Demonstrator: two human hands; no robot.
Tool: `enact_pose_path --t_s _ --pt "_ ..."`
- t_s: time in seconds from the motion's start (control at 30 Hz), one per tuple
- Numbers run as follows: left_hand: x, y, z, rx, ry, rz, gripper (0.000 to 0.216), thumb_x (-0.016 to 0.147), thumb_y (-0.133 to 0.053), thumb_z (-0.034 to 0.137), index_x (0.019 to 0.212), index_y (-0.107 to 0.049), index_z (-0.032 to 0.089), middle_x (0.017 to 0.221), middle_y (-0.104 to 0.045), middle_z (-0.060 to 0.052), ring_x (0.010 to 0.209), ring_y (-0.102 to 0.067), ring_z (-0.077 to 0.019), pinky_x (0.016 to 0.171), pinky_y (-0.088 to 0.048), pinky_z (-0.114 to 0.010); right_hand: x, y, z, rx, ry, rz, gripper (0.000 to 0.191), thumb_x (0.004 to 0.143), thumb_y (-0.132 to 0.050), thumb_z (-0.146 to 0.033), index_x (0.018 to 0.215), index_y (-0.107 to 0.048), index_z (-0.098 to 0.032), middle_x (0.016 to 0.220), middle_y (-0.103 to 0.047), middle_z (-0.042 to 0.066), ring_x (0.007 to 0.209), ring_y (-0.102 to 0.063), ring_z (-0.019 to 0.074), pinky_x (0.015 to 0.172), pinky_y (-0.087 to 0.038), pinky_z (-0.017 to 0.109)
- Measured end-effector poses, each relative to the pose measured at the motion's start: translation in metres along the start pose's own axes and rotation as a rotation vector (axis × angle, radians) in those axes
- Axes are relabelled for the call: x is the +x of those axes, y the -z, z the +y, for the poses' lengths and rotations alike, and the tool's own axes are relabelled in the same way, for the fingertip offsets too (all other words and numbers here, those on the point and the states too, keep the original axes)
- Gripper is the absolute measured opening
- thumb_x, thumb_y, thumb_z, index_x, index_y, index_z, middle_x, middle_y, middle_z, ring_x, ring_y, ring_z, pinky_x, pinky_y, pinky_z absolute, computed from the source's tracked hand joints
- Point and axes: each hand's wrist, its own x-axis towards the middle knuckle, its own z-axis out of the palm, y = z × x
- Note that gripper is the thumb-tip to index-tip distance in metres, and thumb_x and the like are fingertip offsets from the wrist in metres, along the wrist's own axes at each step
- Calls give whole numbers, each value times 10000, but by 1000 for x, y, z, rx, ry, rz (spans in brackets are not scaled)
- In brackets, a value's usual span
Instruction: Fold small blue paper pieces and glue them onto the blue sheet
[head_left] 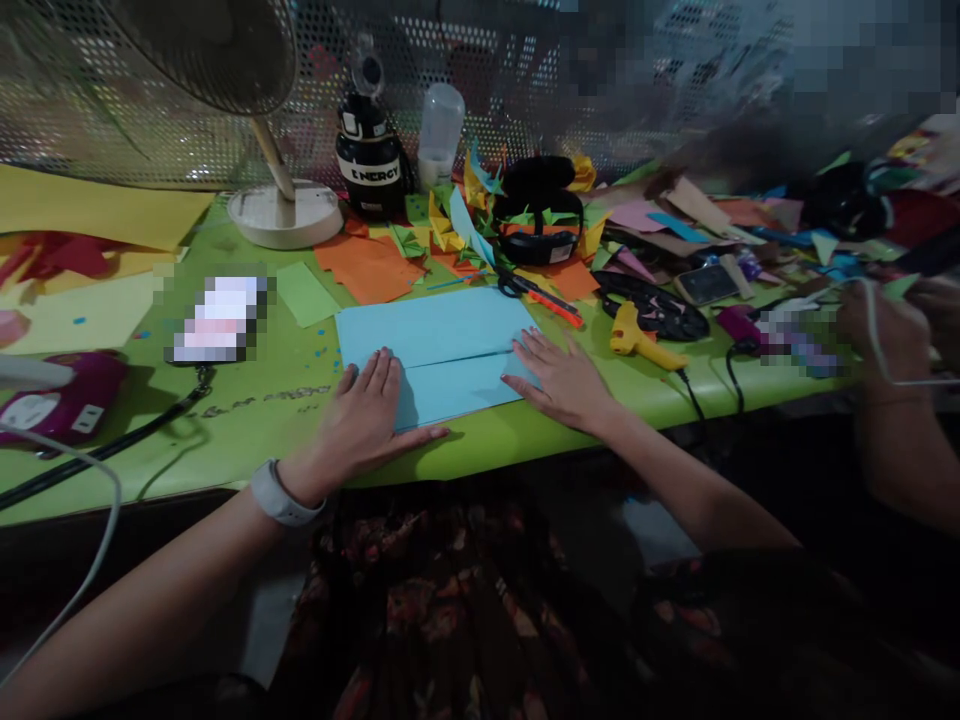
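A light blue sheet of paper lies folded on the green table, its near flap turned up to a crease across the middle. My left hand lies flat with fingers spread on the left end of that flap. My right hand presses flat on the right end of it. Both hands hold nothing. A white band is on my left wrist.
A fan base, a black "ENERGY" bottle and a clear bottle stand behind. Orange paper, scissors, a yellow glue gun, a phone and paper scraps lie around. Another person's hand is at right.
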Motion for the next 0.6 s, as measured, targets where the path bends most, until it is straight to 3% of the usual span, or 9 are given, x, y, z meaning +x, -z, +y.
enact_pose_path --t_s 0.1,0.23,0.4,0.6 --pt "-1 7 -5 -12 -14 -55 1123 817 -235 862 1469 -371 -42 1551 -320 -294 1458 -312 -381 1176 -260 -512 -1 1 4 16 -22 29 812 965 -177 -679 1455 -462 -98 1537 -412 190 1439 -374 330 1176 -226 616" --pt "5 17 -7 -14 -39 -80 923 899 -266 765 1487 -394 65 1534 -397 -233 1435 -371 -348 1176 -252 -539 8 8 1 46 5 233 630 1001 -321 -562 1344 -580 -102 1432 -549 175 1328 -500 306 1132 -344 503" --pt "22 20 -14 12 -108 27 684 955 -396 612 1419 -498 119 1517 -443 -198 1385 -442 -342 1163 -291 -526 39 10 -9 36 365 248 333 1020 -416 -316 1127 -690 -161 1190 -680 127 1064 -599 250 922 -449 406" --pt "45 26 -24 -69 -233 57 378 980 -453 358 1203 -645 120 1182 -663 -167 1085 -610 -285 945 -494 -448 67 -4 -15 -100 575 229 272 1020 -414 -213 1046 -675 -139 1002 -685 106 874 -562 214 726 -375 348"
